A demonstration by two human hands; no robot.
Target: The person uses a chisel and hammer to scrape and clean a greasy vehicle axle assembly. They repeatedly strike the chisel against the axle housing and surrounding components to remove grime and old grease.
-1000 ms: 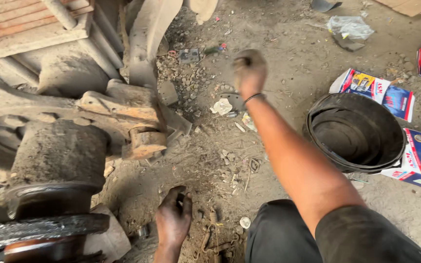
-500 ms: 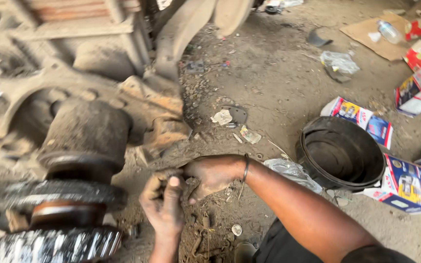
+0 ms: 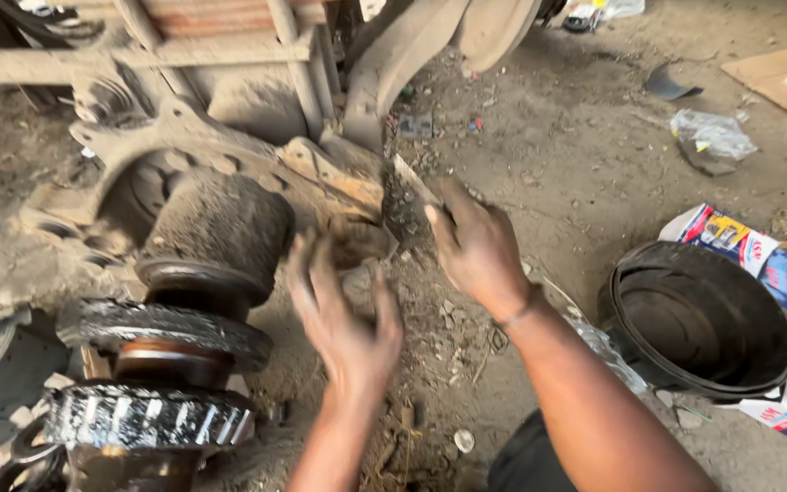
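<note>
- The right hand [image 3: 477, 248] has its grip closed on a flat, dirt-caked grey metal plate [image 3: 404, 202], thumb on the near side and fingers wrapped behind the lower end.
- The plate stands nearly upright and rises from the top of that grip; its upper tip lies close to the grimy metal axle housing [image 3: 229, 146], just left of and above the grip. Whether the two touch, I cannot tell.
- The left hand [image 3: 343, 314] is blurred, with its grip wide open, fingers spread, and nothing in it. It hangs below and left of the right grip, near the dirt-crusted round hub [image 3: 220, 223].
- My judgement for doing this well: hold the plate low and firm as it is now, so caked dirt does not let it slip, and bring the free hand in to steady it before pushing against the housing.
- Keeping the fingertips behind the plate rather than along its edge looks safer, since the edge seems thin.
- Well to the right of the right grip a round black rubber tub [image 3: 699, 319] sits on the earth floor [image 3: 594, 164], beside coloured cardboard cartons [image 3: 749, 251].
</note>
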